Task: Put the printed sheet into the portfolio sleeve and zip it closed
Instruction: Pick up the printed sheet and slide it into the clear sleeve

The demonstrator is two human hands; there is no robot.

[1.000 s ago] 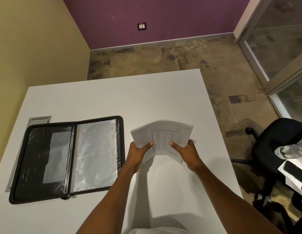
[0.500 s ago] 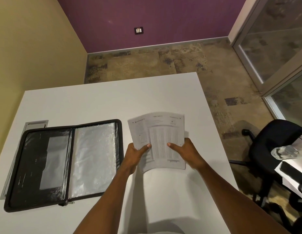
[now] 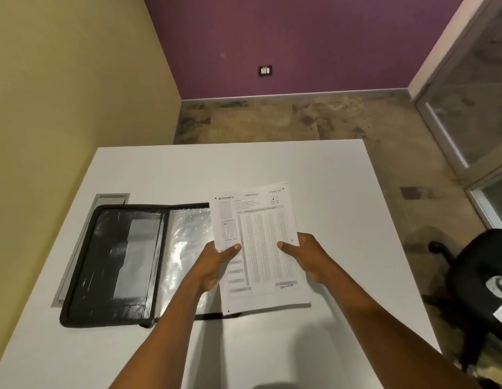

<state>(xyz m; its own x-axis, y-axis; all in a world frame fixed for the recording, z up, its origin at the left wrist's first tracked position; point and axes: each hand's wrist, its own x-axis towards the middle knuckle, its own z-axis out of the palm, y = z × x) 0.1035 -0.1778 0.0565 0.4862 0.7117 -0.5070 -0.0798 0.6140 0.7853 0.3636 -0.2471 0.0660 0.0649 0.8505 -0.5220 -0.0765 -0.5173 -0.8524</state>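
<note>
A printed sheet (image 3: 261, 242) with dense answer grids is held flat and face up above the white table (image 3: 328, 192). My left hand (image 3: 216, 265) grips its left edge with the thumb on top. Its right edge is pinched by my right hand (image 3: 308, 259). The black zip portfolio (image 3: 118, 262) lies open on the table to the left. A clear plastic sleeve (image 3: 185, 248) forms its right half. The sheet overlaps the sleeve's right edge and hides it.
A grey cable hatch (image 3: 103, 199) is set in the table behind the portfolio's left side. A black office chair (image 3: 479, 279) stands on the floor at the right. The yellow wall runs close along the table's left side.
The sheet was curled and held right of the portfolio. It now lies flat and has shifted left over the sleeve's right edge, with both hands still on it.
</note>
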